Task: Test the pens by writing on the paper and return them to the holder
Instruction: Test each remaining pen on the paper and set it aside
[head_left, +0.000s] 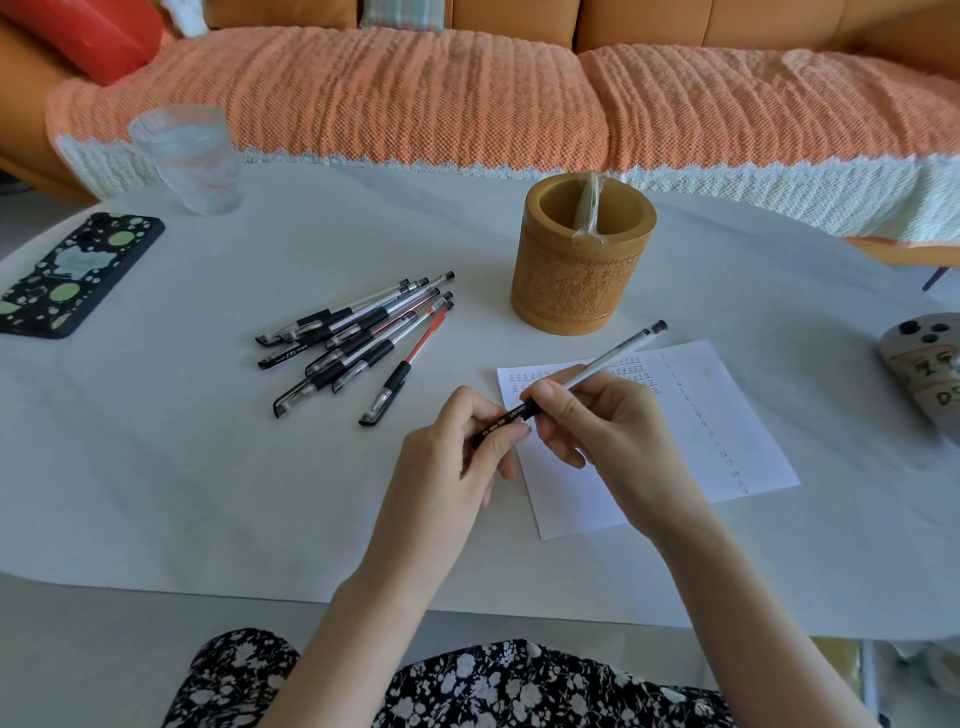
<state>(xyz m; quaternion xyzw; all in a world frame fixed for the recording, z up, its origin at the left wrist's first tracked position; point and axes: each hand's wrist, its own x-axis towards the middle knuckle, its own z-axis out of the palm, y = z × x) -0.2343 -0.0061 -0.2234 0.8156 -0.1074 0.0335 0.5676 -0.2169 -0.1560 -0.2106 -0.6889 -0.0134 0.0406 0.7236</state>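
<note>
Head view: centre frame, both hands held one pen (613, 358) over the left edge of the paper (727, 415). The left hand (457, 441) pinched the black cap end; the right hand (597, 421) was curled round the barrel. Cap coming off or going on: could not tell. The paper carried rows of marks and a numbered column, so some testing looked done. About nine pens (358, 338) lay loose left of centre. The holder (582, 254), upper centre, showed no pens, only a wrapped item. Returning looked mostly undone.

Pens (358, 343) lie left of holder (582, 254).
</note>
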